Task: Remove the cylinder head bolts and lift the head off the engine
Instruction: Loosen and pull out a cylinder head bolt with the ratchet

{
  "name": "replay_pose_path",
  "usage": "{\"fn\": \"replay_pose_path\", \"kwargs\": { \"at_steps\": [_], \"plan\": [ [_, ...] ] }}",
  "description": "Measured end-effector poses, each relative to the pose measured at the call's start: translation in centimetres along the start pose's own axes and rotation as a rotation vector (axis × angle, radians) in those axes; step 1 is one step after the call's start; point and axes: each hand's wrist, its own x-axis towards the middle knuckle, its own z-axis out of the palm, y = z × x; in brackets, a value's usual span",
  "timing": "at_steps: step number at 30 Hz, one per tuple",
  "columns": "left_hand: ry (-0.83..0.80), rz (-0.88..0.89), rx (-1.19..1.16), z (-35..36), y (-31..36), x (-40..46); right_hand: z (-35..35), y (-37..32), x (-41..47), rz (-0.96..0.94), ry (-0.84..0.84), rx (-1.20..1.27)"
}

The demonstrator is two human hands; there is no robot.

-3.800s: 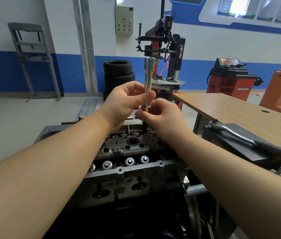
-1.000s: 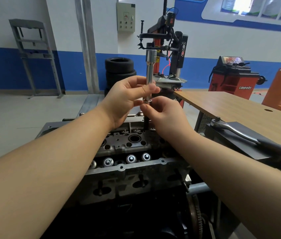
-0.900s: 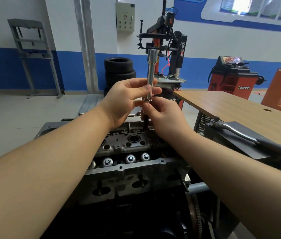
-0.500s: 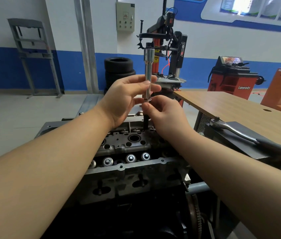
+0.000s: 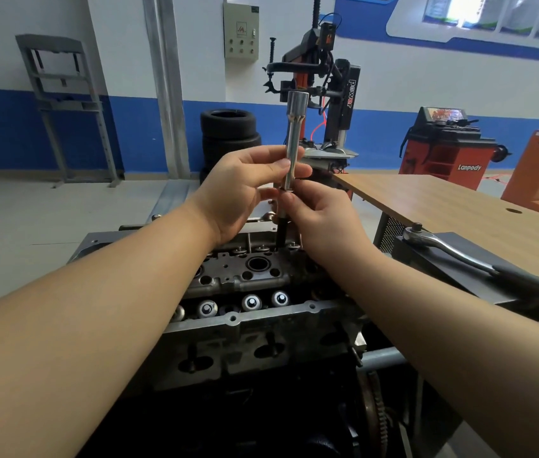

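Upright over the far edge of the cylinder head [image 5: 245, 276]: a long socket extension [image 5: 291, 140], pinched mid-shaft by left hand [image 5: 245, 190], fingers [image 5: 271, 166] curled around it. Just below, right hand [image 5: 324, 219] pinching the dark cylinder head bolt [image 5: 282, 226] at the extension's lower end, bolt rising out of the head. At right, ratchet wrench [image 5: 453, 249] lying on a dark tray beside the wooden surface [image 5: 460, 206]. Open floor left of the engine.
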Motion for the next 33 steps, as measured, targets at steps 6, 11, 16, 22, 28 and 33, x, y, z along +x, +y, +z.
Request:
{"fn": "replay_pose_path", "kwargs": {
  "at_steps": [6,11,16,22,28,33],
  "plan": [
    [0.083,0.067,0.104,0.17,0.28,-0.02,0.35,-0.20,-0.01,0.046,0.014,0.017],
    [0.046,0.035,0.056,-0.04,0.24,0.05,0.25,-0.32,-0.01,0.004,0.016,-0.063],
    [0.053,0.011,0.039,0.03,0.74,-0.23,0.27,-0.43,-0.09,0.014,-0.032,-0.014],
    [0.078,0.046,0.057,0.11,0.76,-0.17,0.41,-0.28,0.00,0.073,0.043,-0.097],
    [0.047,0.059,0.063,-0.06,0.53,-0.14,0.16,-0.48,-0.26,0.049,-0.041,0.081],
    [0.096,0.097,0.087,-0.09,0.52,-0.13,0.48,-0.20,0.01,0.114,0.023,-0.077]
  ]
}}
